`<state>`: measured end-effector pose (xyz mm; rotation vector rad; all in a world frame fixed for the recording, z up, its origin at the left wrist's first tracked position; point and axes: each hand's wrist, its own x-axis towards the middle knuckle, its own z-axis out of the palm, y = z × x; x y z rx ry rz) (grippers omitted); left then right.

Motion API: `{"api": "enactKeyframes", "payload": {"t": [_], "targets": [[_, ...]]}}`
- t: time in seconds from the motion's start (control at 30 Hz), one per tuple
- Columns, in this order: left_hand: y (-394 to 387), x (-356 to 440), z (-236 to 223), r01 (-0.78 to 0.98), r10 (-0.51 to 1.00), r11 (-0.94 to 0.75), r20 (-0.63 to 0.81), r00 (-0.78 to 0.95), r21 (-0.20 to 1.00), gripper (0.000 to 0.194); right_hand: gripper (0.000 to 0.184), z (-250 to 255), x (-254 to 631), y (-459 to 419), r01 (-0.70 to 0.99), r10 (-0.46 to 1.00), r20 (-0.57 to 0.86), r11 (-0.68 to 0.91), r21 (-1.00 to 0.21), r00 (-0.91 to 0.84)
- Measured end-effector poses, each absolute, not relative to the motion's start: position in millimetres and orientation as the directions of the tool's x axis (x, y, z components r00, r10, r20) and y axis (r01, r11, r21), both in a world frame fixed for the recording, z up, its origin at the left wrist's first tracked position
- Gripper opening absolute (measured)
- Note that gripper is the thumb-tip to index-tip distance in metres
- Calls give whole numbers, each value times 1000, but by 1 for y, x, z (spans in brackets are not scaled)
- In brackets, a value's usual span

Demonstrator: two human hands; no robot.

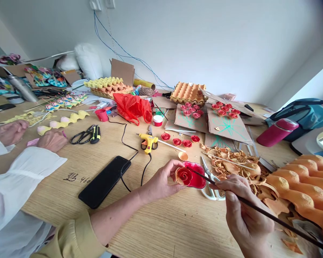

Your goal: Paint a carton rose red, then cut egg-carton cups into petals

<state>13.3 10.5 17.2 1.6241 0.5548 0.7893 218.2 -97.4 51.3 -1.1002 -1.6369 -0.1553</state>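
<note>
My left hand (165, 181) pinches a paper rose (183, 176) by its edge; the rose is red in the middle with bare orange outer petals. My right hand (247, 208) is closed round a long dark paintbrush (269, 214), its tip reaching the red dish beside the rose. That small dish (197, 182) holds red paint and stands right behind the rose. White-handled scissors (211, 184) lie just right of the dish. A loose orange cup piece (183, 156) rests behind it. Several finished-looking red roses (187, 143) sit in a group farther back.
Orange scraps (231, 163) and an orange egg tray (304, 186) lie on the right. A yellow glue gun (148, 142), black phone (104, 181) and its cable lie left of centre. Cardboard with roses (228, 123) is behind. A co-worker's hands (52, 140) are at the left.
</note>
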Motion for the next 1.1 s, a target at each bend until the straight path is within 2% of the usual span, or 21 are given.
{"api": "enactKeyframes", "payload": {"t": [0.17,0.27,0.4,0.67,0.8,0.9,1.1], "targets": [[11,13,19,-198,709,30,119,696,980,49,20,52,219,-97,699,542,836,566,-438,84],[11,12,19,-251,689,123,100,718,960,51,19,52,217,-97,684,515,849,577,-445,118],[11,13,22,-286,691,206,67,720,936,53,21,53,216,-97,676,561,823,571,-465,92],[13,13,20,-319,738,202,71,671,926,57,20,53,216,-97,678,506,854,585,-445,123],[15,14,21,-339,786,177,74,613,924,62,19,51,216,-99,717,546,838,574,-396,26],[16,14,22,-332,812,150,76,578,931,61,19,51,217,-99,741,510,860,572,-351,13],[15,15,22,-324,801,153,75,594,933,60,28,51,214,-99,718,529,847,610,-335,-54]]}}
